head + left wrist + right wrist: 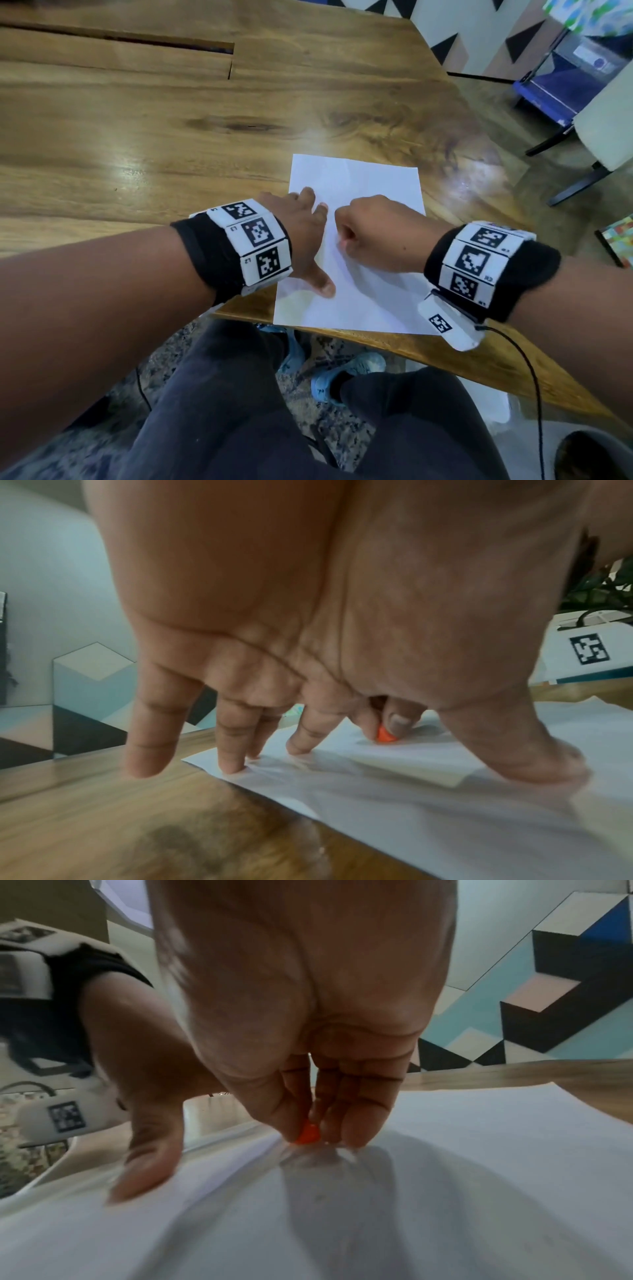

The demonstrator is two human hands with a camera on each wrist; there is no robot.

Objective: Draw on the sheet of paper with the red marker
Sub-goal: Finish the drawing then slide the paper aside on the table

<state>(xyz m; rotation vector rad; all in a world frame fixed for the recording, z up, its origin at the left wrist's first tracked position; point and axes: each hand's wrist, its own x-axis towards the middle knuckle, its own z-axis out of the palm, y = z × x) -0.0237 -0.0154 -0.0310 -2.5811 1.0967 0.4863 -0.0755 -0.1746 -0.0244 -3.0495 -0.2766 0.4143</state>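
Wooden table, blue shoes, geometric wall

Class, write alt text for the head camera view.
A right hand pinches a red marker, barely visible, against a white sheet of paper on a wooden table. The left hand rests spread on the sheet's left edge.

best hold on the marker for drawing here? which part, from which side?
Judging by the pose, low on the barrel near the tip, from above. The right hand already pinches the red marker there, fingers curled down round it, tip at the paper. Only that orange-red end shows; the rest is hidden in the fist. The left hand presses the sheet flat beside it.
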